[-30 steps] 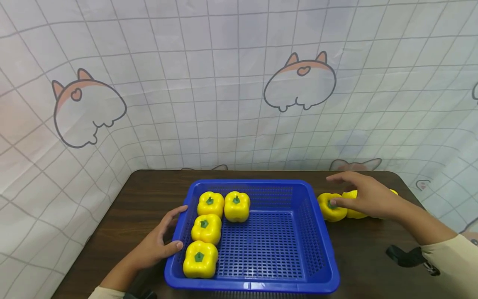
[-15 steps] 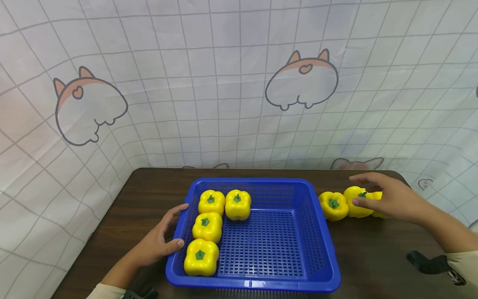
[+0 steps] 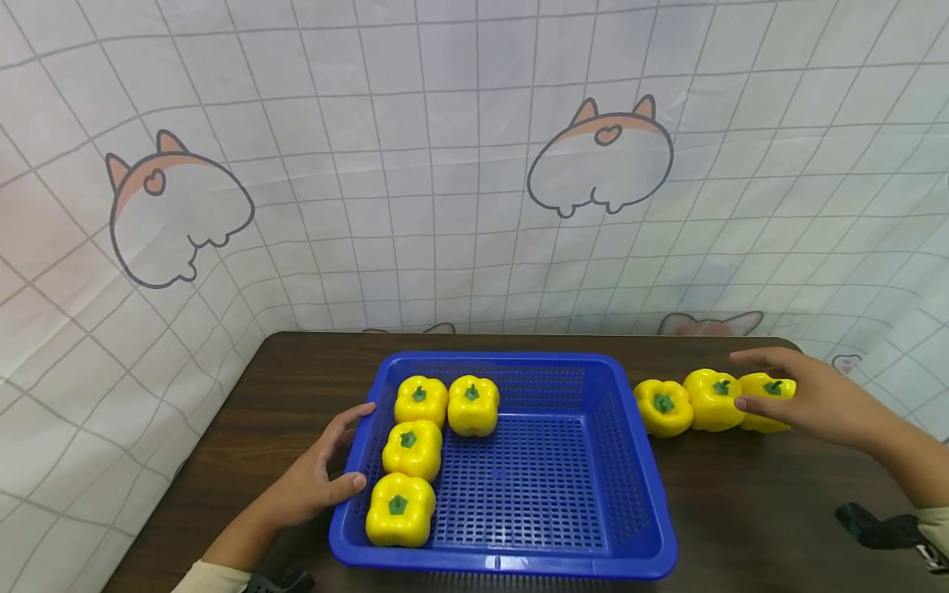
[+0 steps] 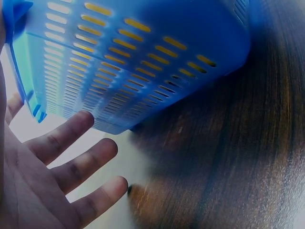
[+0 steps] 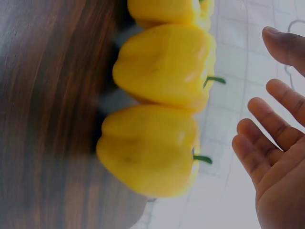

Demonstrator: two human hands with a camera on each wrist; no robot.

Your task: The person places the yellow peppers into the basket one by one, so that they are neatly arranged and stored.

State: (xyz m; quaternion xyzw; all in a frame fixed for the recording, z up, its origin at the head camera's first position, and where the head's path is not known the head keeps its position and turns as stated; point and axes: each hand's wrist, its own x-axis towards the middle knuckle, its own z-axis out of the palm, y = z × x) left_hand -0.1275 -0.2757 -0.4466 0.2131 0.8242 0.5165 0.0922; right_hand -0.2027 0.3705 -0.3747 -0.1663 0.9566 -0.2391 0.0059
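A blue perforated plastic basket holds several yellow bell peppers: three line its left side, and another pepper sits beside the back one. My left hand is at the basket's left rim, thumb and index fingertip touching it; in the left wrist view the other fingers extend loosely below the wall. Over the rightmost of three bell peppers on the table, my right hand hovers with fingers spread, partly covering that pepper. The right wrist view shows a gap between those fingers and the nearest pepper.
The dark wood table carries the basket and the row of three peppers, with the left pepper close to the basket's right wall. Behind stands a white grid-patterned cloth with cartoon animals.
My right hand has moved rightward above the row of peppers, from the left one to the rightmost, uncovering the others. The left hand and basket stay in place.
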